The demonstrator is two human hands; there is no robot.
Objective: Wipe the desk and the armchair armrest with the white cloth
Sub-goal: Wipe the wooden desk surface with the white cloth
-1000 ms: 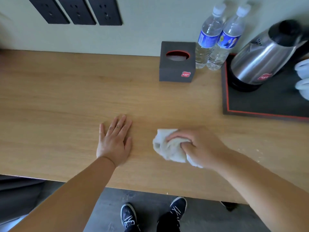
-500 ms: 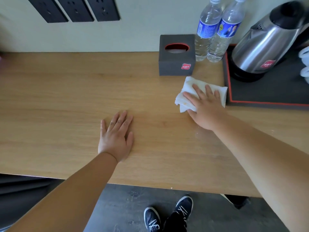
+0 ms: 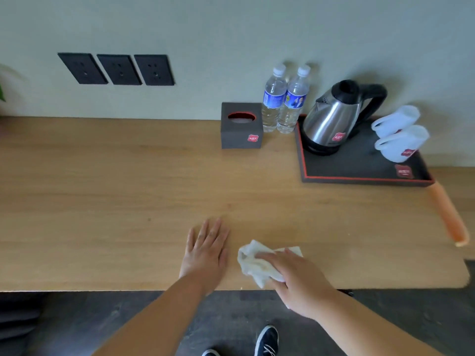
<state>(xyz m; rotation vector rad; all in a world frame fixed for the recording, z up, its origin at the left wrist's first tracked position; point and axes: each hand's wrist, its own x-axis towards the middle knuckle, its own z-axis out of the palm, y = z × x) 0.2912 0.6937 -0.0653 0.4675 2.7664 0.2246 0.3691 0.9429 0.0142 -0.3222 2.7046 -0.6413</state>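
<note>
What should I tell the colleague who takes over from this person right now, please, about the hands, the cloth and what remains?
Left hand: flat on the desk, palm down, fingers spread, holding nothing.
Right hand: pressed on the white cloth, which lies bunched near the desk's front edge, just right of the left hand.
Away from the cloth: the tissue box, two water bottles and the tray with the kettle stand at the back right.
Done: desk wiping is under way; how much is covered cannot be told.
Left: the rest of the desk, then the armchair armrest, which is not in view.
</note>
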